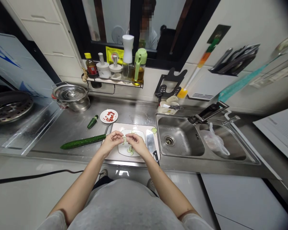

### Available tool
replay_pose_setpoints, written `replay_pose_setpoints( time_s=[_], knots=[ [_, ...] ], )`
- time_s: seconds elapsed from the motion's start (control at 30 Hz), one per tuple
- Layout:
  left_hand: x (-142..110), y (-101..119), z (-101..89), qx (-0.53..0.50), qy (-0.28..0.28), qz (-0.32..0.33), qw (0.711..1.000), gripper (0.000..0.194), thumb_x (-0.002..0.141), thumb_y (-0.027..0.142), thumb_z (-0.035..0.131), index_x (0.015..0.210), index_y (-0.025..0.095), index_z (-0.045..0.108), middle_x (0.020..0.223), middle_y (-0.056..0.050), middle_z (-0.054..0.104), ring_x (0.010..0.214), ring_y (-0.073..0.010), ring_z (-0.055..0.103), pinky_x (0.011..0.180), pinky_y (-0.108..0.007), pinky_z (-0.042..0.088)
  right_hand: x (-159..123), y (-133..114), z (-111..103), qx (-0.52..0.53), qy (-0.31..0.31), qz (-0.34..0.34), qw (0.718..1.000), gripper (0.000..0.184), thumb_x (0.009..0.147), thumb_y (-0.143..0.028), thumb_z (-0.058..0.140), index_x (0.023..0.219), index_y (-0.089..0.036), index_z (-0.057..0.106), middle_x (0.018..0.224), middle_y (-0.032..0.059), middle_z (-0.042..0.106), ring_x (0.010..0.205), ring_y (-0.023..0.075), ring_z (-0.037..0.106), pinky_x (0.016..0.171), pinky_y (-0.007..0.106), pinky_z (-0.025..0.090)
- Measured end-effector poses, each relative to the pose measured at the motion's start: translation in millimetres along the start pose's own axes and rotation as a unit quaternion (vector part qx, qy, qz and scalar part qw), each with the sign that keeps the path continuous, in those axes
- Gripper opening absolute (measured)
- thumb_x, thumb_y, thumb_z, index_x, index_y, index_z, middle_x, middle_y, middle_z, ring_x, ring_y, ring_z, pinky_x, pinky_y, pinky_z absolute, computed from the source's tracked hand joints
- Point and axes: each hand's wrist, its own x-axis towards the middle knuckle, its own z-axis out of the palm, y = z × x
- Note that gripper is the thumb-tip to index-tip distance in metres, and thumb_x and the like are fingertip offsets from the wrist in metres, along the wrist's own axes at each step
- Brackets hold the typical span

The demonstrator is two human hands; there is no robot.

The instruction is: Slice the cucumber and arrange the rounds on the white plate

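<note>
The left hand [113, 140] and the right hand [135, 142] are close together in the middle of the picture. Their fingers are bent, and the thumbs and fingertips are pinched in close. A thin bit of green shows near the fingertips, but it is too small to tell which hand holds it, or if either does.

Under the hands is a white square plate [122, 151]. Thin cucumber slices [130, 150] lie on it, some near its bottom edge and some near its top. The plate sits on a pale cutting board [118, 126]. On the right part of the board lies a wide kitchen knife [150, 140], with its black handle toward the bottom. A cucumber bit [154, 130] is by the blade's top end.

Left of the board lies a long green cucumber [84, 141]. Above it are a short cucumber piece [92, 123] and a round white plate [102, 117] with red chopped bits [109, 116].

Farther left is a shiny metal pot [80, 104]. Right of the board is a metal sink [183, 135], with a plastic bag [214, 140] in its right bowl. A rack [131, 84] of bottles and jars is up at the top middle.
</note>
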Motion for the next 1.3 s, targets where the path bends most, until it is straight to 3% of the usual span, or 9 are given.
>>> replay_pose_setpoints(
  time_s=[0.17,0.37,0.53,0.77,1.0,1.1,1.3],
  knots=[
    [1.7,-1.4,1.4,0.000,-0.027,-0.007,1.000,0.042,0.060,0.034,0.081,0.092,0.018,0.060,0.071,0.002,0.061,0.067,-0.0095,0.056,0.066,-0.021,0.043,0.5,1.3,1.7,0.018,-0.006,0.015,1.000,0.018,0.073,-0.036,0.064,0.074,-0.018,0.065,0.074,0.0013,0.063,0.069,0.0125,0.055,0.053,0.020,0.045],
    [-0.3,-5.4,2.1,-0.003,0.060,-0.055,0.997,0.046,0.066,0.049,0.073,0.096,0.017,0.059,0.064,0.003,0.059,0.045,-0.0040,0.038,0.042,-0.017,0.020,3.9,3.3,-2.8,0.089,0.046,0.061,0.993,0.025,0.072,-0.041,0.065,0.078,-0.017,0.065,0.072,0.0010,0.061,0.067,0.0122,0.053,0.049,0.018,0.043],
    [-3.7,-10.8,9.8,-0.074,0.008,-0.117,0.990,0.048,0.070,0.052,0.070,0.099,0.017,0.057,0.065,0.001,0.061,0.044,-0.0043,0.042,0.038,-0.015,0.014,5.8,3.1,-4.2,0.090,0.049,0.060,0.993,0.026,0.072,-0.043,0.065,0.080,-0.018,0.065,0.079,0.0021,0.064,0.073,0.0135,0.056,0.053,0.019,0.045],
    [-2.1,-8.2,18.0,-0.120,0.003,-0.138,0.983,0.044,0.072,0.047,0.071,0.102,0.017,0.057,0.072,-0.001,0.063,0.049,-0.0042,0.047,0.037,-0.013,0.018,4.9,6.0,-3.4,0.068,0.032,0.029,0.997,0.025,0.074,-0.043,0.065,0.079,-0.019,0.065,0.082,0.0024,0.066,0.074,0.0143,0.057,0.059,0.022,0.045],
    [-0.4,-9.7,18.9,-0.114,0.017,-0.134,0.984,0.046,0.067,0.040,0.075,0.104,0.018,0.059,0.075,0.001,0.062,0.053,-0.0049,0.050,0.039,-0.013,0.022,0.9,7.8,-6.1,-0.034,0.018,-0.075,0.996,0.017,0.079,-0.034,0.062,0.074,-0.019,0.068,0.081,0.0030,0.066,0.085,0.0158,0.058,0.082,0.029,0.045],
    [0.1,-9.7,17.2,-0.116,0.027,-0.130,0.984,0.051,0.062,0.034,0.079,0.105,0.018,0.059,0.073,0.002,0.060,0.054,-0.0045,0.050,0.040,-0.014,0.023,-0.1,7.8,-6.7,-0.074,0.031,-0.094,0.992,0.015,0.079,-0.031,0.061,0.074,-0.019,0.069,0.082,0.0038,0.065,0.088,0.0169,0.058,0.079,0.028,0.044],
    [-0.1,-8.5,15.2,-0.085,0.054,-0.078,0.992,0.057,0.057,0.033,0.082,0.106,0.019,0.058,0.067,0.005,0.056,0.054,-0.0046,0.047,0.045,-0.015,0.025,-0.5,6.3,-5.9,-0.068,0.032,-0.060,0.995,0.014,0.077,-0.031,0.061,0.071,-0.019,0.066,0.082,0.0036,0.064,0.088,0.0179,0.058,0.070,0.026,0.044]
  ],
)
